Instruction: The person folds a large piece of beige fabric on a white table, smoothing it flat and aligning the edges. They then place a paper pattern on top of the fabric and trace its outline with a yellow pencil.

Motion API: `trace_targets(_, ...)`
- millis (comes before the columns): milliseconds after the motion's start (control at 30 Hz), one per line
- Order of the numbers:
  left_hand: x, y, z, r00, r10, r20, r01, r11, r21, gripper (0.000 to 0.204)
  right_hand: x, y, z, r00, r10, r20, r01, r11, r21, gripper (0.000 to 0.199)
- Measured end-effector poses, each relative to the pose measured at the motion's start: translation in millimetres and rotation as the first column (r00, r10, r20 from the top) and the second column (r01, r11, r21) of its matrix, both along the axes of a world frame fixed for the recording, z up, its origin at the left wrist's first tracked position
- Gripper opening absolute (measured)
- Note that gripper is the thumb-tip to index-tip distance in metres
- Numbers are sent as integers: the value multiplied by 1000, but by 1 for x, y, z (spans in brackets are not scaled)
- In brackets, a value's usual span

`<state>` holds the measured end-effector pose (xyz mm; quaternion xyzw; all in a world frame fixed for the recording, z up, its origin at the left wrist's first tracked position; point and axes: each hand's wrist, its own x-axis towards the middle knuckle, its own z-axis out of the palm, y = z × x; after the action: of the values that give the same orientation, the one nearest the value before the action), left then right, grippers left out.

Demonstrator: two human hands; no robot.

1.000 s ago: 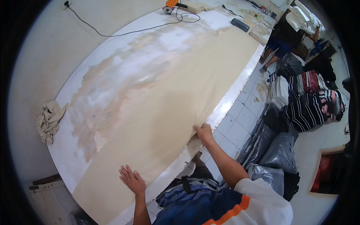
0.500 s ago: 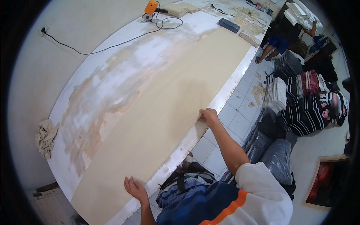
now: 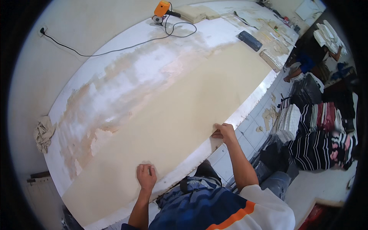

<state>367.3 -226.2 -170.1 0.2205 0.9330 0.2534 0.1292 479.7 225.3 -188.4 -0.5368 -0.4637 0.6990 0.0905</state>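
A long beige fabric sheet (image 3: 184,111) lies flat and smooth along the near side of a large white table (image 3: 92,99). My right hand (image 3: 226,133) is at the sheet's near edge, with thumb and fingers pinched on it. Further left, my left hand (image 3: 146,176) rests on top of the sheet, fingers curled in and close together. Nothing shows in it, though its palm is turned away.
An orange electric rotary cutter (image 3: 162,8) stands at the far side, its cord running to a wall socket. Beyond the sheet's far end lie a dark block (image 3: 250,40) and a lighter bar (image 3: 270,61). Folded garments (image 3: 326,115) are piled at right; a person (image 3: 309,57) is behind them.
My left hand has moved further onto the sheet, and its spread fingers have curled in. The right hand keeps its pinch at the edge. The whole view has shifted.
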Motion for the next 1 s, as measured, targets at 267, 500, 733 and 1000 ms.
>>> trace_targets(267, 37, 77, 9, 968, -73, -241, 24, 979, -201, 57, -12, 116, 33, 869, 77, 489, -282, 889, 360, 16)
trace_targets(500, -76, 106, 18, 883, 298, -362, -237, 950, 204, 21, -162, 70, 51, 852, 474, 222, -317, 130, 939, 17)
trace_targets(733, -186, 96, 19, 904, 227, -362, -231, 972, 32, 9, -305, -64, 39, 93, 932, 350, -328, -303, 895, 12)
trace_targets(1000, -211, 76, 29, 992, 87, -94, -101, 982, -158, 15, -337, -102, 38, -142, 864, 482, -553, -473, 686, 22)
